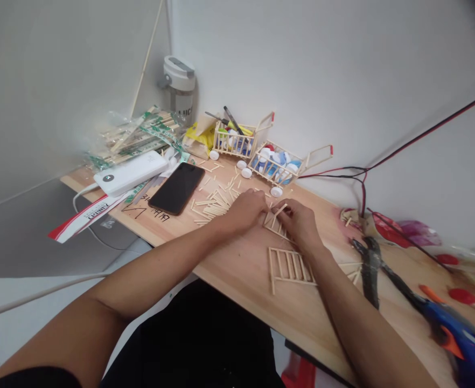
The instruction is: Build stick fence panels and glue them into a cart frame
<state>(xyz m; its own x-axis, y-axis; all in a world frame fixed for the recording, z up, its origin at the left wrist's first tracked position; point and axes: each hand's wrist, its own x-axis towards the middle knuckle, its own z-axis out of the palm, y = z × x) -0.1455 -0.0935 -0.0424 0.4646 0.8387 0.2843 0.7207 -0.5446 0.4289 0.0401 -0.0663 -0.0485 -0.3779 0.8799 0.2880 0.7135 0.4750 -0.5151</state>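
My right hand (pixel 301 220) pinches a short wooden stick (pixel 280 210) above a small ladder-like stick frame (pixel 277 228) on the table. My left hand (pixel 250 207) is closed at the frame's left end, close to the right fingertips. What its fingers grip is hidden. Below them a second ladder-like stick panel (pixel 289 265) lies flat, partly covered by my right forearm. Just left of my left hand spreads a pile of cut wooden sticks (pixel 215 207).
Two miniature stick carts (pixel 233 141) filled with bottle caps stand at the back. Leftward are a black phone (pixel 177 188), a white power bank (pixel 130 172) and bagged chopsticks (pixel 140 132). A blue glue gun (pixel 459 334) and black-handled cutters (pixel 370 269) lie right. Cables cross the right wall.
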